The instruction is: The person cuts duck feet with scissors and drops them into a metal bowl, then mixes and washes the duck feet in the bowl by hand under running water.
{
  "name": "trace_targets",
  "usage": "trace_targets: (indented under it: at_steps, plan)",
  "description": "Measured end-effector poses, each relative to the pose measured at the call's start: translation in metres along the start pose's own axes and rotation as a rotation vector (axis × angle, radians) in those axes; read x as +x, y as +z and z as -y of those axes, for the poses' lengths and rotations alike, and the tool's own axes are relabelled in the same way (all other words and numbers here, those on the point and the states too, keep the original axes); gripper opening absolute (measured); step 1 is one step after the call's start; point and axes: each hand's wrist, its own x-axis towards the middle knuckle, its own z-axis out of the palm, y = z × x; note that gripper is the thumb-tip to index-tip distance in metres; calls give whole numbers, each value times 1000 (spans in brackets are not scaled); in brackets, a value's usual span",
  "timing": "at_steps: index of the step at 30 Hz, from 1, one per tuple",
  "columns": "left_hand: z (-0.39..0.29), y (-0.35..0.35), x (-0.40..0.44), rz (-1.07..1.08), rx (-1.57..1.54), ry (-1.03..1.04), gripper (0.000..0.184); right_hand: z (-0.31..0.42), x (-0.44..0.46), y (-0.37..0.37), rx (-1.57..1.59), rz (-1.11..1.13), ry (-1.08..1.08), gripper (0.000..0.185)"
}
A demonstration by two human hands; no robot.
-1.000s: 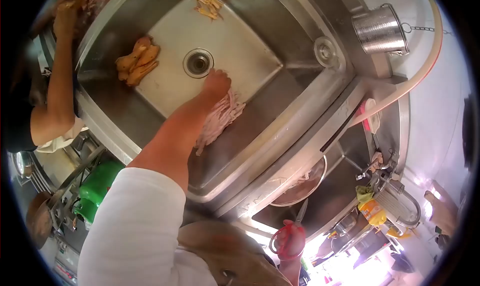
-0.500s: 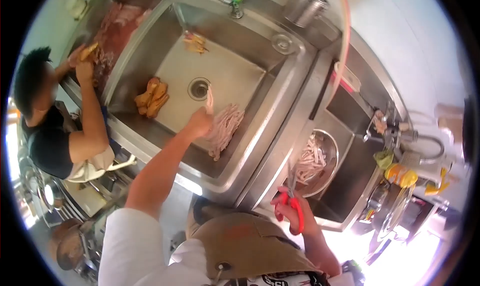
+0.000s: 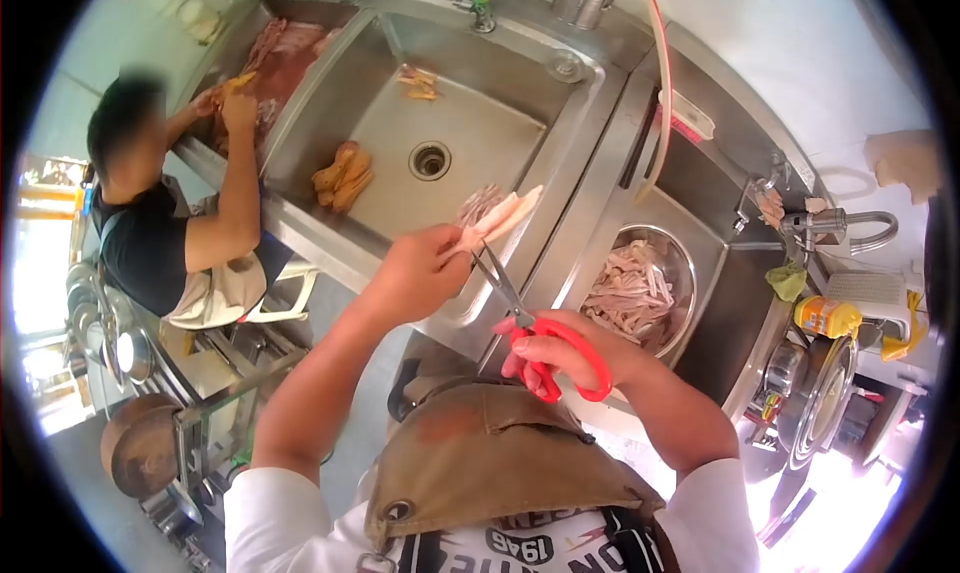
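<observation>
One long, pinkish-cream meat piece [image 3: 512,216] is pinched in the left hand [image 3: 425,273], red-handled scissors [image 3: 523,319] in the right hand [image 3: 552,351].

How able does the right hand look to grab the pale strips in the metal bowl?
Probably not freely: the right hand holds red-handled scissors, though the pale strips lie uncovered nearby.

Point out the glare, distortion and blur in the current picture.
In the head view, glare whites out patches at the lower right and far left; in that view, too, the lens bows the right sink and leaves black corners; there also, the other person's head is blurred, while the scissors and left hand look fairly sharp.
</observation>
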Motion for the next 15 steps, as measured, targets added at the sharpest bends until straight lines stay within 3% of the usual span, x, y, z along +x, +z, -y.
trace_targets:
  at_steps: [5,15]
  plan:
    - [-3,-9,-25,27,88,-16,23,15,-6,16,-36,6,80,55]
    - [16,-22,-29,47,320,168,26,23,-4,26,-59,2,127,48]
